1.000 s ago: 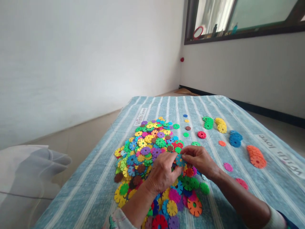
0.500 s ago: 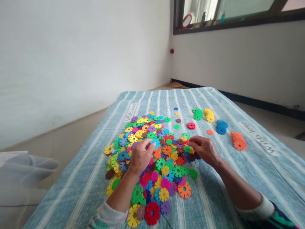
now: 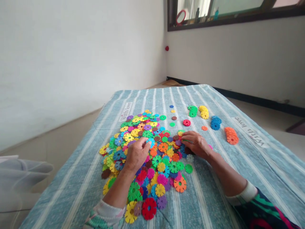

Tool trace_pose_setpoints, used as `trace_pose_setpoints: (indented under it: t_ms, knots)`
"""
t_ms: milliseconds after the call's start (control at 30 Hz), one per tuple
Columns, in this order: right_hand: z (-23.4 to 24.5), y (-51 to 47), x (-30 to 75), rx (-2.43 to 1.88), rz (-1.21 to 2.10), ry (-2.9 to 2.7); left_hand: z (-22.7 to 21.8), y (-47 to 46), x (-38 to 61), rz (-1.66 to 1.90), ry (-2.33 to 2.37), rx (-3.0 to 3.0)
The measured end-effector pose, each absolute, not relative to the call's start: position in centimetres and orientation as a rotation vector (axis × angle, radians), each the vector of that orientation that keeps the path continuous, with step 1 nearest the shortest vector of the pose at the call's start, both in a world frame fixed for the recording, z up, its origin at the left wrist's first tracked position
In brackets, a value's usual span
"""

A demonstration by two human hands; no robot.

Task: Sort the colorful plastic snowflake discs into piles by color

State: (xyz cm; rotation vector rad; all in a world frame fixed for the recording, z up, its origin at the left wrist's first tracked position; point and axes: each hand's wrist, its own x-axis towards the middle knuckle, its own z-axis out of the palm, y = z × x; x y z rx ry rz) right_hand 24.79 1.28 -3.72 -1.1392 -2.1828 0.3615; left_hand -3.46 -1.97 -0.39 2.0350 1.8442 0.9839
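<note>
A big heap of flat, notched plastic discs [image 3: 143, 149] in many colours lies on a blue striped cloth [image 3: 83, 178]. My left hand [image 3: 137, 154] rests on the heap's middle, its fingers curled and pinching a light blue disc [image 3: 151, 142]. My right hand [image 3: 195, 144] lies at the heap's right edge, fingers bent down onto the discs there; whether it holds one I cannot make out. Sorted small piles lie farther right: green [image 3: 192, 111], yellow [image 3: 203, 112], blue [image 3: 215, 122] and orange [image 3: 230, 136].
Single discs lie between heap and piles, among them a red one [image 3: 186, 122] and an orange one [image 3: 204, 128]. The cloth bears "With love" labels [image 3: 249, 131]. White walls, a window [image 3: 226, 12] at top right, and grey fabric [image 3: 21, 178] at the left.
My hands have parted: one second ago both held a blue disc together. The left has moved left with that disc, and the right has dropped onto the heap's right edge. The view has swung right.
</note>
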Motion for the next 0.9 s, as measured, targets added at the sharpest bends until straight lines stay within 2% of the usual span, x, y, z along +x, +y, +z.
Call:
trace_pose_setpoints:
  t_ms: [133, 333, 567, 900]
  knots:
    - [-2.6, 1.1, 25.9, -1.211, 0.321, -2.127, -0.3, -2.0, -3.5, 0.971, 1.842, 2.047]
    - [0.1, -0.2, 25.6, -1.089, 0.43, -2.475, -0.7, -1.8, -3.8, 0.979, 1.835, 2.094]
    - [0.5, 0.0, 27.0, -1.296, 0.561, -2.426, -0.8, -1.7, -3.8, 0.952, 1.835, 2.088]
    - [1.0, -1.5, 24.4, -1.282, 0.281, -2.594, -0.6, -1.9, -3.8, 0.967, 1.799, 2.138]
